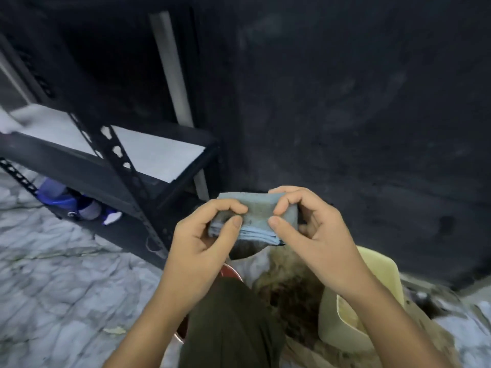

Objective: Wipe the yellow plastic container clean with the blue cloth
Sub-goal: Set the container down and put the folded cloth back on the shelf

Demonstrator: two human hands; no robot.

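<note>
The blue cloth (256, 221) is folded into a thick pad and held up in front of the person, pinched between both hands at about the middle of the view. The yellow plastic container (342, 325) sits lower down, on the floor at the right, under the right forearm and apart from the cloth; the forearm hides part of its rim, and its inside looks dull and smeared.

Both forearms reach forward and slightly inward, so that the hands meet over the cloth. The left hand (204, 235) grips the cloth's left end, its thumb pressed on the near face and its curled fingers wrapped over the top edge. The right hand (308, 224) holds the right end in the same way, thumb on the near face, fingers bent over the top. Each hand is closed round the cloth, with the thumbs near each other but not touching.

A dark trouser leg (233, 322) shows below the hands, with something red (229, 272) beside it, too hidden to tell what it is. To the left stands a black metal shelf (111, 155) on a pale marbled floor (53, 274), with blue things (66, 200) blurred beneath it. A dark wall (358, 102) fills the background.
</note>
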